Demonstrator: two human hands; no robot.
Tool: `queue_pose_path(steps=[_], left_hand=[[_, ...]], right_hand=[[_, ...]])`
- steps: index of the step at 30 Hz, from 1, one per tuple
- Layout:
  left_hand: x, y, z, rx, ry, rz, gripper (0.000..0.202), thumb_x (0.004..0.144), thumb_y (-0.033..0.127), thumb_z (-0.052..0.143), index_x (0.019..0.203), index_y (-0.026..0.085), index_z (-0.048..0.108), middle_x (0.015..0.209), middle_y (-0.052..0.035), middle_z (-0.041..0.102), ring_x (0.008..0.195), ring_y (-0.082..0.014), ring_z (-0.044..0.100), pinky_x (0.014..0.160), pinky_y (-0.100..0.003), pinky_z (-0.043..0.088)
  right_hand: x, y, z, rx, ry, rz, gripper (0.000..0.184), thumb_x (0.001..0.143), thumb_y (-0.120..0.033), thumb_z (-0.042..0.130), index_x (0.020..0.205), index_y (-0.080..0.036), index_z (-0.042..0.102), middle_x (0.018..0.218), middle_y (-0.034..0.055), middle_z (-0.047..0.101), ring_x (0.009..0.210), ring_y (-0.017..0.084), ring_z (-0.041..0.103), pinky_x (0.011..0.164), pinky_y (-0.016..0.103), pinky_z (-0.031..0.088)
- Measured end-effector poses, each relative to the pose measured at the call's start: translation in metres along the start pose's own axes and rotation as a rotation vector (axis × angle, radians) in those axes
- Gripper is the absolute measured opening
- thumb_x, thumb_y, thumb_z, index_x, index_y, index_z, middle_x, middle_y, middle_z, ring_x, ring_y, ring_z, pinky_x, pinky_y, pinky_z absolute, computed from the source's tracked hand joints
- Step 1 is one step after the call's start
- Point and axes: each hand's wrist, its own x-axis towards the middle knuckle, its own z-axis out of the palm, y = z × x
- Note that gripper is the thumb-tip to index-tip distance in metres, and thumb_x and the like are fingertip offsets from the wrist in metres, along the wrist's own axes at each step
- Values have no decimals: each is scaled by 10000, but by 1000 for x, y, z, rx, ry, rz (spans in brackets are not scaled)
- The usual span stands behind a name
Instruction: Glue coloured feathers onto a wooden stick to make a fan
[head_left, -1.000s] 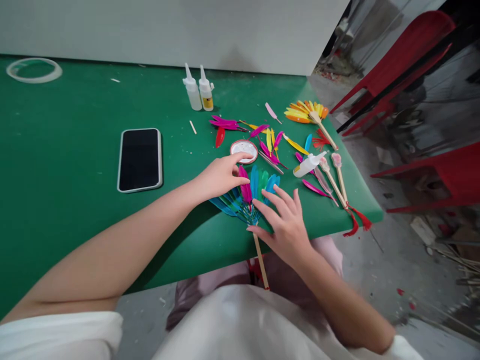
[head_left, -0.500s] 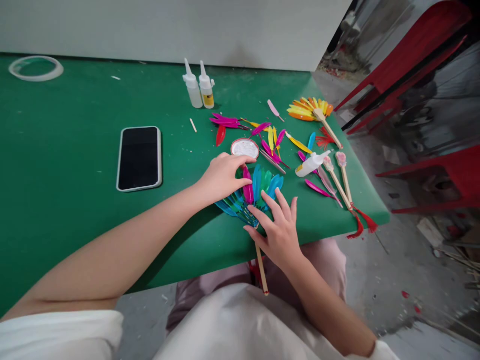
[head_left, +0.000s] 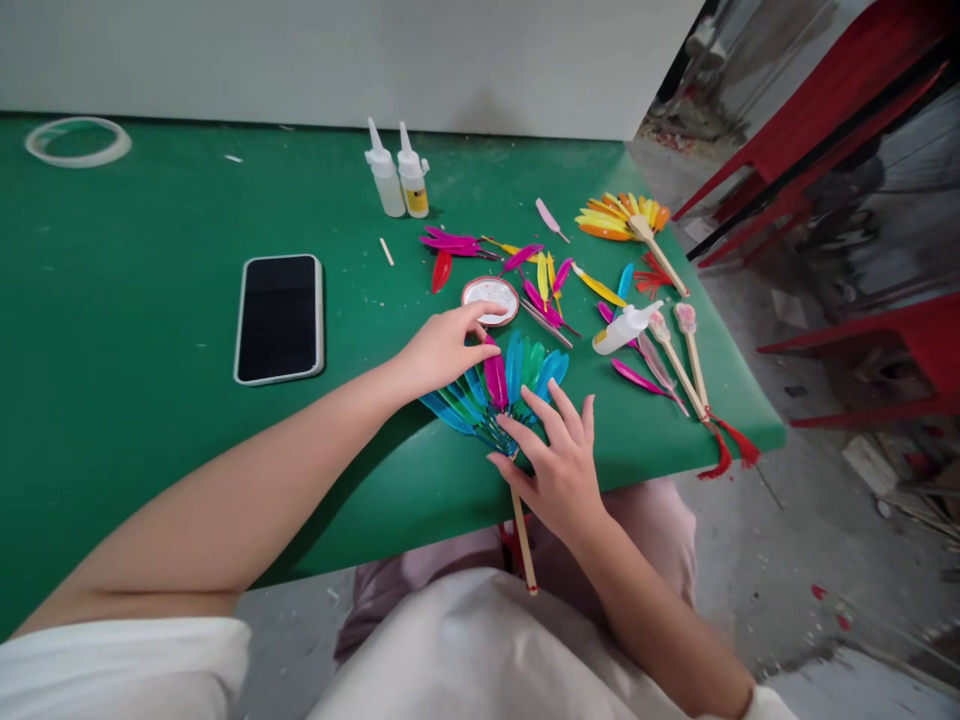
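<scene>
A feather fan (head_left: 510, 385) of blue, teal and magenta feathers lies near the front edge of the green table (head_left: 150, 330), its wooden stick (head_left: 523, 540) hanging over the edge. My right hand (head_left: 559, 460) lies flat on the fan's base with fingers spread. My left hand (head_left: 442, 350) rests on the fan's left feathers, its thumb and fingers curled at the magenta feather's tip, beside a small round lid (head_left: 490, 298) of white glue.
A black phone (head_left: 279, 316) lies to the left. Two glue bottles (head_left: 397, 180) stand behind; a third bottle (head_left: 624, 327) lies on its side. Loose coloured feathers (head_left: 540, 275), a yellow-orange fan (head_left: 626, 220) and sticks with red tassels (head_left: 694, 375) lie on the right. Red chairs (head_left: 825, 110) stand beyond.
My right hand slid a little left onto the fan's base. My left hand's fingers shifted slightly on the feathers near the lid. The view drifted slightly.
</scene>
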Motion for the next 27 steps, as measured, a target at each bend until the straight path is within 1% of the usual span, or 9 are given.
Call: queue_pose_path(steps=[6, 9, 12, 19, 24, 27], left_hand=[[1, 2, -1, 27, -59, 13, 634, 703, 269, 698, 1295, 193, 482, 775, -4, 646, 776, -164, 611, 773, -288, 435], [1, 3, 0, 5, -49, 5, 602, 707, 258, 691, 1273, 181, 500, 746, 3, 629, 757, -161, 607, 765, -285, 441], [2, 5, 1, -6, -42, 8, 583, 704, 246, 686, 1254, 170, 510, 760, -1, 632, 765, -163, 612, 780, -292, 447], [1, 5, 2, -6, -38, 8, 564, 706, 248, 682, 1240, 167, 523, 784, -9, 651, 748, -154, 613, 768, -280, 445], [1, 4, 3, 6, -28, 24, 554, 709, 247, 680, 1235, 174, 524, 830, -11, 667, 754, -147, 614, 765, -268, 434], [1, 4, 4, 6, -31, 22, 547, 711, 251, 675, 1232, 176, 524, 826, -9, 668, 756, -149, 617, 764, -269, 433]], right_hand=[[0, 1, 1, 8, -4, 7, 332, 854, -447, 536, 1136, -285, 601, 1331, 58, 502, 1333, 306, 311, 1065, 632, 165], [0, 1, 1, 9, 14, 28, 373, 844, -461, 544, 1162, -268, 582, 1317, 57, 515, 1323, 298, 329, 1078, 614, 168], [0, 1, 2, 8, 15, 40, 397, 838, -469, 549, 1175, -259, 571, 1310, 61, 520, 1318, 296, 336, 1083, 605, 168], [-1, 2, 2, 2, 3, 19, 309, 845, -450, 548, 1092, -279, 620, 1333, 58, 500, 1330, 304, 317, 1071, 625, 158], [0, 2, 2, 0, -1, 9, 311, 855, -447, 534, 1099, -271, 614, 1325, 49, 510, 1329, 293, 322, 1073, 627, 154], [1, 2, 2, 5, 0, 1, 315, 854, -444, 536, 1102, -264, 612, 1332, 47, 506, 1330, 295, 318, 1076, 625, 154]])
